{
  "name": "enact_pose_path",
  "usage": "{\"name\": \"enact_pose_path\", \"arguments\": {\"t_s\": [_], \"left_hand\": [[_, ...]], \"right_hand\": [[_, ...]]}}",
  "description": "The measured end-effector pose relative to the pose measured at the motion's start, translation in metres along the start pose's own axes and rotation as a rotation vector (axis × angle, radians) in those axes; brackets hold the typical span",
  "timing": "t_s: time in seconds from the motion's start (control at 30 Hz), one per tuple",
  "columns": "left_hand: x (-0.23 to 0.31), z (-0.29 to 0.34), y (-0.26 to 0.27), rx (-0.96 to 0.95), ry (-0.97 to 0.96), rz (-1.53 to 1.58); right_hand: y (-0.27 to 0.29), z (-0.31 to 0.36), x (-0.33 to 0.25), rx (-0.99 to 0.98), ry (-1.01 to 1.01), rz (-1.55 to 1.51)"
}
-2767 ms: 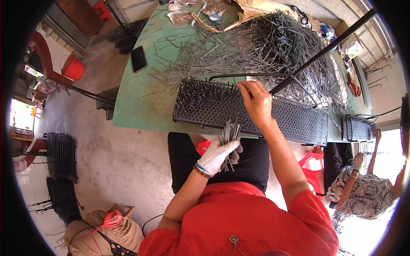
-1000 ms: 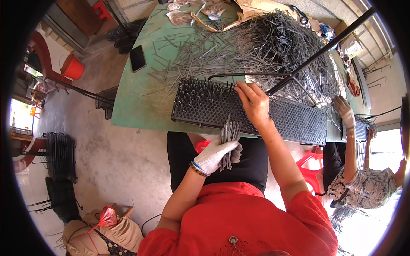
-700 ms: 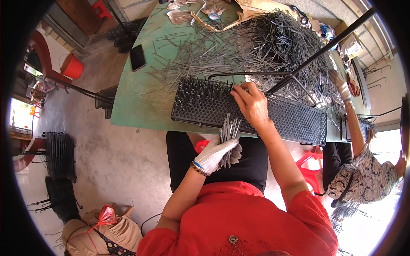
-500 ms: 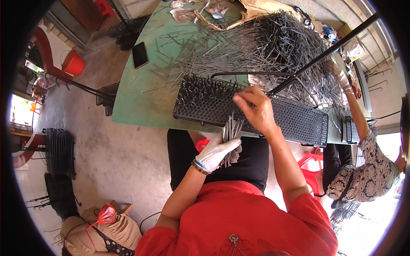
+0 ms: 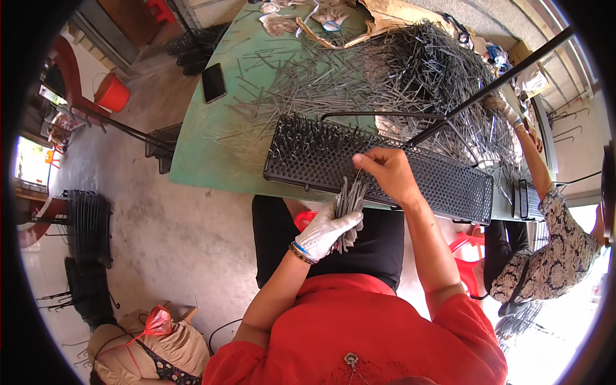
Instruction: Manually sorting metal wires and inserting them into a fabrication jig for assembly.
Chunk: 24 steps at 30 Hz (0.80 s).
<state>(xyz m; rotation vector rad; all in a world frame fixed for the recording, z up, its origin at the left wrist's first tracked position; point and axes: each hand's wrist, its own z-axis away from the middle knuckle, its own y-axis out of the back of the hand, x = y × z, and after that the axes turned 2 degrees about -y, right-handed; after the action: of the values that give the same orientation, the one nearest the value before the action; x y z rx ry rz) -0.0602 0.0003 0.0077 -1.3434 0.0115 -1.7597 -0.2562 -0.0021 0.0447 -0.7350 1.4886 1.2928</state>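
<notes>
My left hand [image 5: 321,235], in a white glove, is wrapped around a bundle of thin grey strips [image 5: 350,199] just below the table's front edge. My bare right hand [image 5: 389,174] is closed in a pinch at the top of the bundle, with a thin strip showing below its fingertips. Behind both hands a black perforated metal rack [image 5: 417,168] lies along the table edge. Many dark strips [image 5: 308,138] stand up out of the holes in its left part. The rack's long black bar slants up to the right.
Loose strips [image 5: 423,64] lie heaped across the green table [image 5: 202,151]. A phone [image 5: 213,83] rests near its left edge. At the right, a co-worker's gloved hand [image 5: 502,108] reaches into the heap. Stacked black racks [image 5: 90,228] and a red bucket [image 5: 111,94] stand at the left.
My right hand has come down slightly from over the rack to the bundle's top, and a strip now shows at its fingertips. My left hand keeps its grip on the bundle.
</notes>
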Motion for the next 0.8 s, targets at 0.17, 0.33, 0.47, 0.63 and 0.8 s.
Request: {"name": "enact_pose_path", "arguments": {"t_s": [0.17, 0.33, 0.47, 0.63, 0.8], "left_hand": [[-0.001, 0.001, 0.005, 0.005, 0.0, 0.028], [0.001, 0.0, 0.003, 0.019, 0.092, 0.142], [-0.006, -0.003, 0.006, -0.016, 0.088, 0.198], [-0.004, -0.001, 0.005, 0.016, 0.067, 0.112], [-0.006, -0.001, 0.006, -0.006, 0.043, 0.078]], "right_hand": [[0.007, -0.012, -0.019, 0.188, 0.018, -0.059], [-0.002, -0.028, -0.028, 0.418, 0.163, -0.035], [-0.007, -0.037, -0.024, 0.453, 0.331, 0.179], [-0.008, -0.036, -0.022, 0.453, 0.453, 0.318], [-0.012, -0.037, -0.012, 0.405, 0.477, 0.341]]}}
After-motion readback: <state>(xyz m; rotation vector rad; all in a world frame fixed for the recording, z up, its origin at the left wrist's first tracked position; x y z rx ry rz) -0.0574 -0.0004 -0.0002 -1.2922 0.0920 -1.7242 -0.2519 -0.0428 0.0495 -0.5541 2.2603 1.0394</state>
